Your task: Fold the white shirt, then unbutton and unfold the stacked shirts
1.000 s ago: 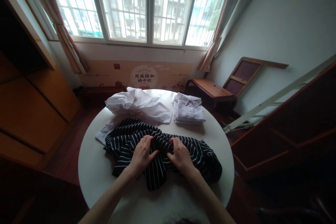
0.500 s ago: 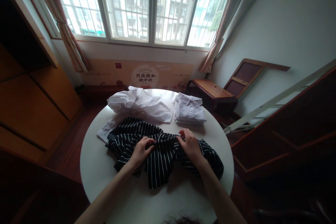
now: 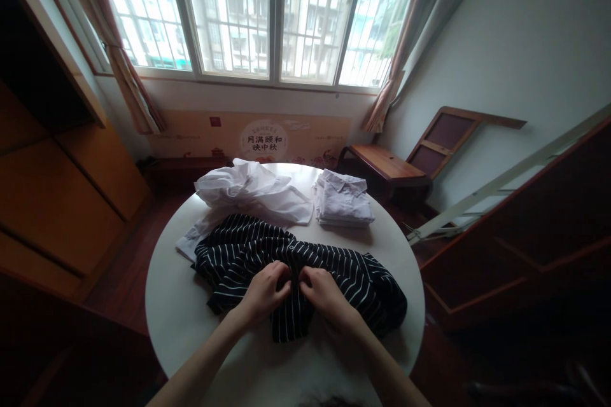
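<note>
A black shirt with white stripes lies crumpled across the front half of a round white table. A small round button shows near its middle. My left hand is closed on the shirt's front, thumb and fingers pinching the cloth. Close beside it, my right hand pinches the same shirt, a narrow strip of dark cloth running between the two. A striped flap hangs toward me below my hands. The fingertips are partly hidden in the folds.
Behind the shirt lies a rumpled white garment. To its right sits a stack of folded white shirts. A wooden chair stands beyond the table at the right. Orange cabinets are at the left, below a barred window.
My hands have come together toward the middle of the shirt and slightly nearer to me. The cloth on the right is more spread out, and the button now shows.
</note>
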Demonstrator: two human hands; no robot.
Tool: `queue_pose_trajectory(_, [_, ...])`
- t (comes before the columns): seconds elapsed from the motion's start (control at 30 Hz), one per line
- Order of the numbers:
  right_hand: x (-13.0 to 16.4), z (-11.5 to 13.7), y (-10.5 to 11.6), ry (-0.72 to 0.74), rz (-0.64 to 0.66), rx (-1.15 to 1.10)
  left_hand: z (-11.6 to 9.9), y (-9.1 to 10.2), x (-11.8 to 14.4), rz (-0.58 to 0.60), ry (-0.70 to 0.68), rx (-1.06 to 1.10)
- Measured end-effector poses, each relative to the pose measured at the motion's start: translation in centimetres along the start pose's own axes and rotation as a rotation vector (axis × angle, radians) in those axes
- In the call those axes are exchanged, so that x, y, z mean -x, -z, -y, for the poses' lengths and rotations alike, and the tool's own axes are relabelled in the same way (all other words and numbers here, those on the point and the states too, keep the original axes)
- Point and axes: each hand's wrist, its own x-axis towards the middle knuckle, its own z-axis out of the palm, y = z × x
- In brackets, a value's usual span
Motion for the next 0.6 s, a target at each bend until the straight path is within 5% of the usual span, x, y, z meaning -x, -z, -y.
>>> queue_pose_trajectory(0.3, [-3.8,-1.2,1.0,-0.113,0.068,-0.959,1.9,-1.1,-3.1,-0.033,0.060,0.304])
queue_pose_trajectory(0.43, [-4.1,-1.6,-0.3,-0.112,0.013,-1.004,3.0,-1.3,-3.5,-0.007,0.071,0.374])
queue_pose_trajectory(0.6, [-4.0,-2.2,-1.6,-0.015,-0.122,-0.780,3.4,-1.5,-2.9,-0.017,0.038,0.335])
